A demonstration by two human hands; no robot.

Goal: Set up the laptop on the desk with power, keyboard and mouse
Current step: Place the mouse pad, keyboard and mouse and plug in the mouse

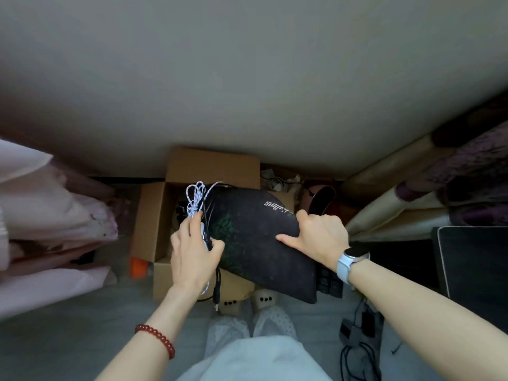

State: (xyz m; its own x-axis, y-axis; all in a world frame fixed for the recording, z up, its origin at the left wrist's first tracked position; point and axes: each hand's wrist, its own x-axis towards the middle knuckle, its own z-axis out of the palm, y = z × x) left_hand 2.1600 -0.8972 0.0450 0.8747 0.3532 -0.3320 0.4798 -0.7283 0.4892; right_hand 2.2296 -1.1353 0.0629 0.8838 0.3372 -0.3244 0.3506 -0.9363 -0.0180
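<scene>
A black mouse pad (258, 243) with a green pattern and white lettering is held above an open cardboard box (209, 166). My right hand (316, 235) grips the pad's right edge. My left hand (195, 257) pinches the pad's left edge together with a bundled white braided cable (196, 196) and a black cable (217, 284) that hangs down past my wrist. Part of a dark keyboard (330, 281) shows under the pad on the floor. The dark desk top (475, 259) sits at the right edge.
Pink bedding (55, 215) is piled on the left. A patterned curtain (445, 177) hangs at the right. A black power adapter with cables (360, 334) lies on the floor under the desk. My slippered feet (247, 301) stand by the box.
</scene>
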